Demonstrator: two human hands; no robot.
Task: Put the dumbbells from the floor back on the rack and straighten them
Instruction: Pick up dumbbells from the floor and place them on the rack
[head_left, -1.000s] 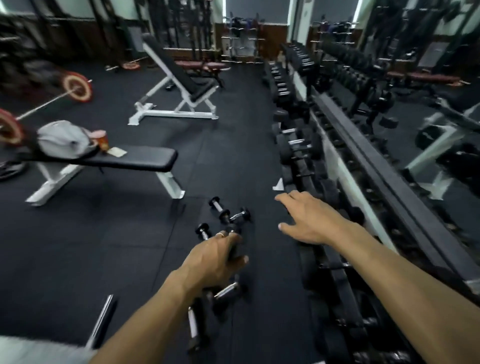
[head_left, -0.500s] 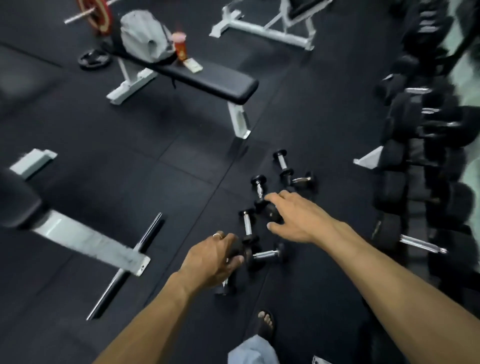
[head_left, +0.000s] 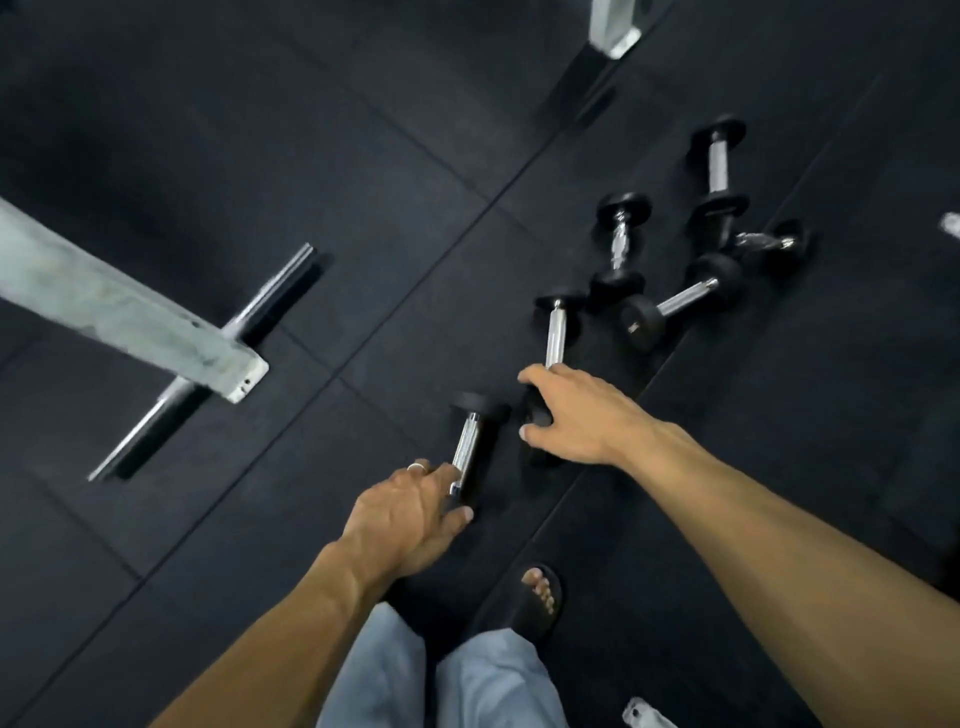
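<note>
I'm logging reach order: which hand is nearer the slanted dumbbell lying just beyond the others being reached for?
Right. The right hand sits below and left of the slanted dumbbell; the left hand is farther back, at another dumbbell's handle.

Six small dumbbells loose on the black rubber floor (head_left: 260, 130).

All have black round heads and chrome handles. The nearest dumbbell (head_left: 470, 447) and the second dumbbell (head_left: 555, 340) lie lengthwise, near ends hidden under hands. Beyond them lie an angled dumbbell (head_left: 680, 299), an upright-lying one (head_left: 619, 239), the farthest dumbbell (head_left: 718, 163), and a short one (head_left: 769, 242) touching its head.
</note>
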